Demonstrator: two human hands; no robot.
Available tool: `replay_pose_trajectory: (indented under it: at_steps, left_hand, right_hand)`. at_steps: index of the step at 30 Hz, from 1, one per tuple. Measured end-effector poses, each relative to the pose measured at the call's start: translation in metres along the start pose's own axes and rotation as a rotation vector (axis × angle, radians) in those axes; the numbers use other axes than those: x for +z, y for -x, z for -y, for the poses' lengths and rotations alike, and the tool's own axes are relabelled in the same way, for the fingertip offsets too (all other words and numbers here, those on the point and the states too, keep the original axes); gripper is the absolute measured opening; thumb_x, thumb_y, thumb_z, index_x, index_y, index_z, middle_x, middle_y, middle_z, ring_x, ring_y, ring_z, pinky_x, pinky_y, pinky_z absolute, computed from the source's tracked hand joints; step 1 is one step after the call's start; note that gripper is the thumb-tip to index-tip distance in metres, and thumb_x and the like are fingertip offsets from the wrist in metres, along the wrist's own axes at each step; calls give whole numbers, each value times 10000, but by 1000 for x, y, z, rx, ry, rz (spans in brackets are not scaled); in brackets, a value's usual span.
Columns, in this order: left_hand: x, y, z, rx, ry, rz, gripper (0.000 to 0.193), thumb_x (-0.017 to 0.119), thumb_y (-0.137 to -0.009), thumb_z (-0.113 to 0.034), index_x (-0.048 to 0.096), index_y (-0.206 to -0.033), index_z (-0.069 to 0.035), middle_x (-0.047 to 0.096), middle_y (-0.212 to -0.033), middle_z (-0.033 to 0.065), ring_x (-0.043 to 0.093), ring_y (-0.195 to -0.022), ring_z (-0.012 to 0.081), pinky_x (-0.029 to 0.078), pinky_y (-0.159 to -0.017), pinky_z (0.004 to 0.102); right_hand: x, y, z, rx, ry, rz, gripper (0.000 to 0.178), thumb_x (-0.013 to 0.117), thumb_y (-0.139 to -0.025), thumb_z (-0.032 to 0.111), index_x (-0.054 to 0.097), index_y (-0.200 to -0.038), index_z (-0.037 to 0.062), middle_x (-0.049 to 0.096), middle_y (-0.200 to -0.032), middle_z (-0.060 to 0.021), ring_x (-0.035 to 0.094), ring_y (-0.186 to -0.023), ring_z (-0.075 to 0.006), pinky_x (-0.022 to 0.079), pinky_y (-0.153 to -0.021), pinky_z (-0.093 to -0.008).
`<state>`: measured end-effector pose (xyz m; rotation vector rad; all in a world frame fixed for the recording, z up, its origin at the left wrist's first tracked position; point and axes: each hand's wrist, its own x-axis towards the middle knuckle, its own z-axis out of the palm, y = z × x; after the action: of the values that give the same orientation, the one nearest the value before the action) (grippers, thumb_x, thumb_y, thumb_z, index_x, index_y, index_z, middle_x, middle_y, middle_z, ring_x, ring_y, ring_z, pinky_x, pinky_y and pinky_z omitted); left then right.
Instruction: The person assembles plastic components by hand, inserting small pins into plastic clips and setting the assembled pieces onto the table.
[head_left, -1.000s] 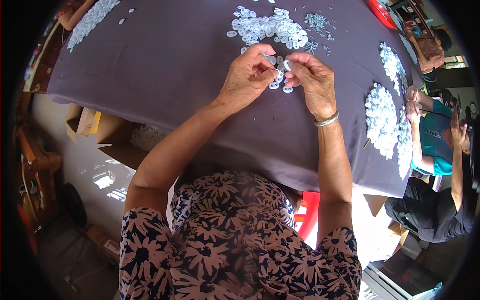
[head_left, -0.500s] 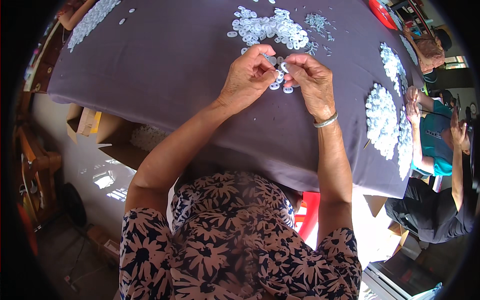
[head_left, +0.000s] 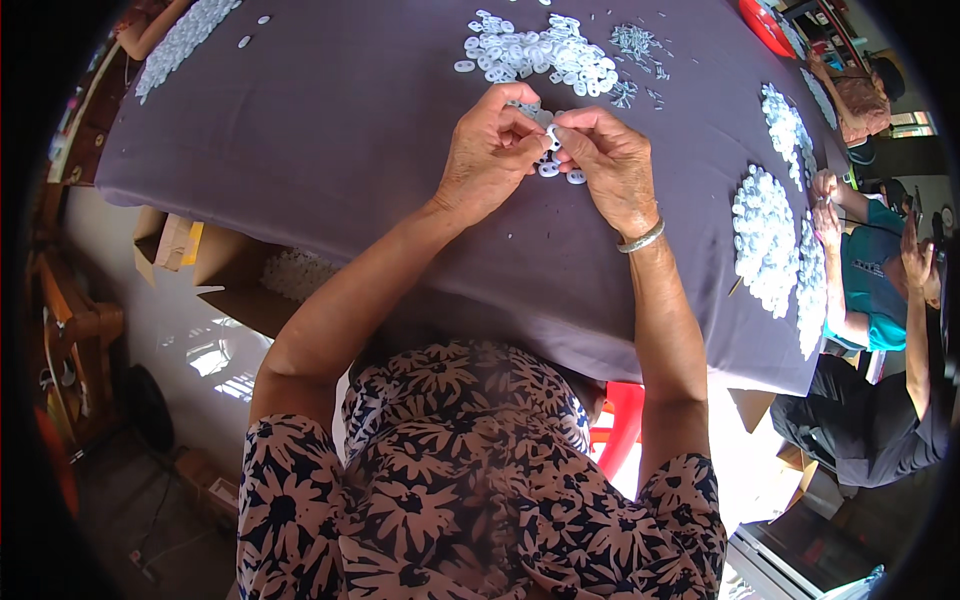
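Note:
Over the dark cloth-covered table [head_left: 330,130], both of my hands meet at chest height. My right hand [head_left: 617,172] pinches a small white oval piece with two holes [head_left: 553,136] between thumb and fingers. Close against it, my left hand [head_left: 482,158] is closed with thumb and forefinger together; what sits in its tips is too small to make out. A few more white oval pieces [head_left: 548,169] lie on the cloth just below the fingertips, partly hidden by the hands.
Beyond my hands spreads a heap of white oval pieces [head_left: 530,52], with small grey metal pins [head_left: 634,42] beside it. More white heaps [head_left: 765,235] lie at the right, near a co-worker in teal [head_left: 870,270]. A red basin [head_left: 765,28] stands far right; an open cardboard box [head_left: 235,280] sits below the table.
My right hand has moved left and slightly up, bringing the white oval piece against the left fingertips. My left hand has barely shifted.

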<state>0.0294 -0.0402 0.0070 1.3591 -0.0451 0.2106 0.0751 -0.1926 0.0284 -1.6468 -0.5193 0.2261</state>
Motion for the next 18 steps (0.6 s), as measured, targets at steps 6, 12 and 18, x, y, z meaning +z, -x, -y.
replay_pose_trajectory:
  at_steps: [6, 12, 18]
  left_hand:
    - [-3, 0, 0, -57, 57, 7, 365, 632, -823, 3, 487, -1155, -44, 630, -804, 37, 560, -683, 72, 452, -581, 221]
    - [-7, 0, 1, -10, 75, 62, 325, 640, -828, -33, 529, -1133, -63, 627, -799, 14, 552, -701, 70, 431, -592, 228]
    - [-9, 0, -16, -142, 50, 89, 274, 648, -846, -94, 564, -1105, -67, 625, -799, -2, 547, -712, 65, 434, -621, 235]
  right_hand:
    - [0, 2, -12, -107, -73, 81, 212, 616, -825, -78, 595, -1020, 2, 606, -923, -27, 586, -754, -77, 527, -679, -214]
    - [-1, 4, -13, -183, 104, 41, 307, 640, -761, -140, 592, -1036, -12, 586, -983, -39, 599, -785, -91, 537, -690, -222]
    - [-3, 4, -4, -317, 263, 34, 333, 672, -727, -123, 615, -1030, 3, 587, -941, -35, 596, -743, -82, 514, -614, -198]
